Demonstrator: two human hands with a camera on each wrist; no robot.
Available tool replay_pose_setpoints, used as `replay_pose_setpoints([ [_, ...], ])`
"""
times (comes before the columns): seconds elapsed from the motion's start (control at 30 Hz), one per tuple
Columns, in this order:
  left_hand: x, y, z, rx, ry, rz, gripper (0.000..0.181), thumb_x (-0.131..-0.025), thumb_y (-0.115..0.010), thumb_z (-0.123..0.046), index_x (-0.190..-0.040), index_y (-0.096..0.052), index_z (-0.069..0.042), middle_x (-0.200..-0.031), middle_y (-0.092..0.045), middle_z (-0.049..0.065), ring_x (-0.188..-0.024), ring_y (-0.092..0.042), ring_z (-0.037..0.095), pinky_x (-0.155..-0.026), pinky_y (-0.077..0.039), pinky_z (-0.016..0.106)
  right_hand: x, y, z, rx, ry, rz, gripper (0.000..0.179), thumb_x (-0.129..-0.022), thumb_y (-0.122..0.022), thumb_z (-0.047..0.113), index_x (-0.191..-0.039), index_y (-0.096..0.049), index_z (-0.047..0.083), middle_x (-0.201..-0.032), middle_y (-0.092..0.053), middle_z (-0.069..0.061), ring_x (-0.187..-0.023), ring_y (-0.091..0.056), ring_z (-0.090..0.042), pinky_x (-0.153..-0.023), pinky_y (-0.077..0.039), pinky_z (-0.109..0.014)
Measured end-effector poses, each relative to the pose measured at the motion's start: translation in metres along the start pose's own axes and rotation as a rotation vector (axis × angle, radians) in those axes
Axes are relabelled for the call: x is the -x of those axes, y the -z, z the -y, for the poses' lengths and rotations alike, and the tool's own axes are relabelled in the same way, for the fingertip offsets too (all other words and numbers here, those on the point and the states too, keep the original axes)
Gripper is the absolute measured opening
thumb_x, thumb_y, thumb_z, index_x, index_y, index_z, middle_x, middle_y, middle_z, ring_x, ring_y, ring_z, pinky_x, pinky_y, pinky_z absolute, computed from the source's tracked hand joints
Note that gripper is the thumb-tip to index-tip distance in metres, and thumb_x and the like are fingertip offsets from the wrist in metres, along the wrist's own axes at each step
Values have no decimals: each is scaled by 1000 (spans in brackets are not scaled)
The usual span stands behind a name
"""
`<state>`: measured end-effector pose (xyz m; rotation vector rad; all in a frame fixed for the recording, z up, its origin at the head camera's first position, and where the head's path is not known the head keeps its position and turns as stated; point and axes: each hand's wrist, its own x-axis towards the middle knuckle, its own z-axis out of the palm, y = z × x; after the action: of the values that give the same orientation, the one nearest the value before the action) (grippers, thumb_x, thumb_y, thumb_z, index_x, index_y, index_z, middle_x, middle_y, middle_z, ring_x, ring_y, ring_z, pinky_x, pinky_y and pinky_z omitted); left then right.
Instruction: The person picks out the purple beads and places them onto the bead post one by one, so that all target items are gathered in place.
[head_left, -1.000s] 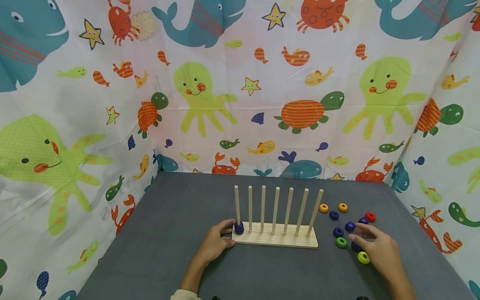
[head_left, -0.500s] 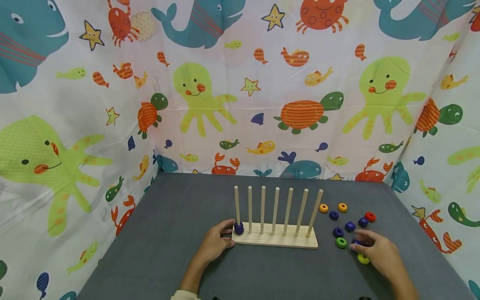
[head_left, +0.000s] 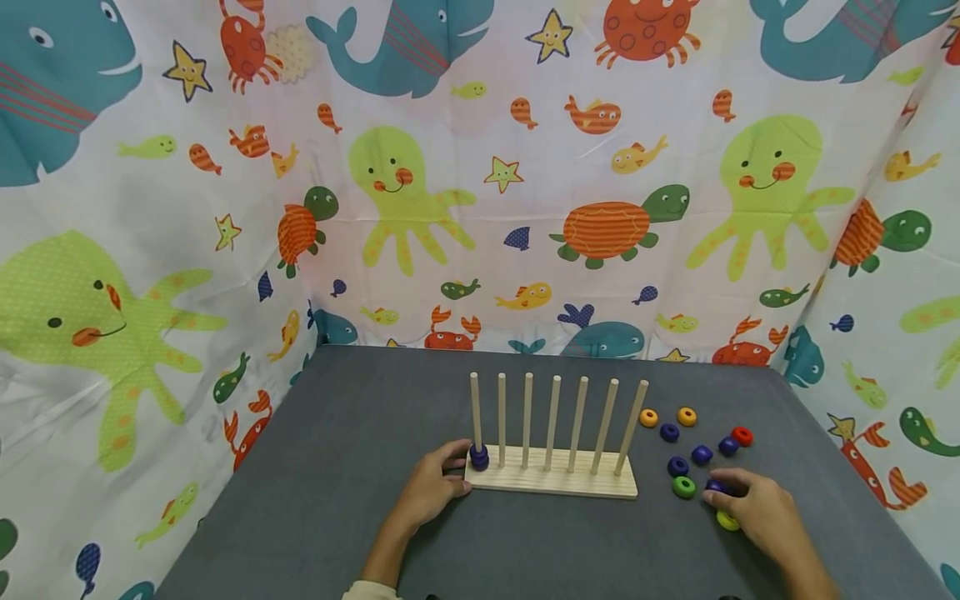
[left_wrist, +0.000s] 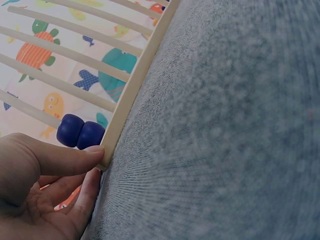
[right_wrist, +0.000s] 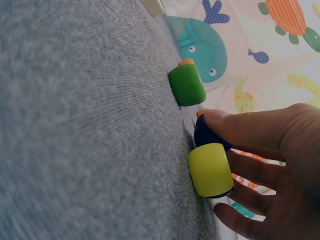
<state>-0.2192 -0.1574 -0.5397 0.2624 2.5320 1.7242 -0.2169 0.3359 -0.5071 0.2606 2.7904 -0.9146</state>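
Note:
A wooden base (head_left: 551, 481) with several upright pegs (head_left: 553, 425) stands at the middle of the table. My left hand (head_left: 429, 490) grips its left end; thumb and fingers pinch the board's corner in the left wrist view. Two dark blue beads (left_wrist: 81, 132) are stacked on the leftmost peg. On the right, my right hand (head_left: 767, 510) pinches a dark blue bead (right_wrist: 205, 131) between thumb and fingers, low over the table. A yellow bead (right_wrist: 210, 170) lies close by, partly under the hand in the head view. Left of it rests a green bead (head_left: 683, 487).
More loose beads lie behind the right hand: several dark blue ones, one of them a blue bead (head_left: 677, 467), a red bead (head_left: 742, 436) and two orange ones, such as the orange bead (head_left: 686, 416). A sea-animal printed curtain (head_left: 450, 208) encloses the grey table (head_left: 360, 417).
My right hand has moved slightly toward me, away from the farther blue beads, and its fingers have closed on the blue bead beside the yellow one. The left hand stays put.

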Motion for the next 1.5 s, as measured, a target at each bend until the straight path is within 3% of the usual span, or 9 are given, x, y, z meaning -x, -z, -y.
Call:
replay_pose_setpoints([
  [0.23, -1, 0, 1, -6, -4, 0, 65, -87, -73, 9, -149, -58, -4, -145, -61, 24, -123, -67, 40, -96, -62, 43, 1, 0, 1, -13, 23, -70, 68, -96, -77, 47, -136, -64, -6, -130, -63, -35, -106, -59, -42, -91, -49, -66],
  [0.63, -1, -1, 1, -1, 11, 0, 66, -86, -74, 9, -149, -58, -5, -146, -61, 24, -124, -67, 41, -97, -61, 45, 2, -5, 5, -23, 62, -173, 70, -98, -73, 50, -139, -62, -5, -137, -56, -38, -121, -54, -54, -98, -46, -73],
  [1.17, -2, 0, 1, 19, -8, -9, 67, -84, -74, 10, -148, -59, -3, -147, -60, 24, -126, -65, 42, -96, -62, 43, 6, -8, 13, -33, 100, -256, 63, -94, -79, 46, -128, -65, -5, -125, -67, -34, -112, -63, -50, -90, -52, -67],
  [1.33, -1, 1, -1, 24, 0, -10, 67, -85, -74, 11, -148, -59, -2, -147, -60, 24, -127, -64, 41, -97, -62, 42, 9, -10, 18, -19, 157, -305, 65, -95, -79, 47, -133, -66, -5, -121, -66, -30, -109, -61, -45, -88, -52, -64],
  [1.5, -1, -1, -2, 12, 22, -4, 67, -86, -74, 10, -149, -58, -4, -147, -60, 23, -127, -65, 40, -98, -61, 41, 14, -12, 22, -27, 193, -369, 53, -95, -81, 38, -128, -72, -2, -124, -65, -30, -108, -61, -44, -84, -55, -59],
])
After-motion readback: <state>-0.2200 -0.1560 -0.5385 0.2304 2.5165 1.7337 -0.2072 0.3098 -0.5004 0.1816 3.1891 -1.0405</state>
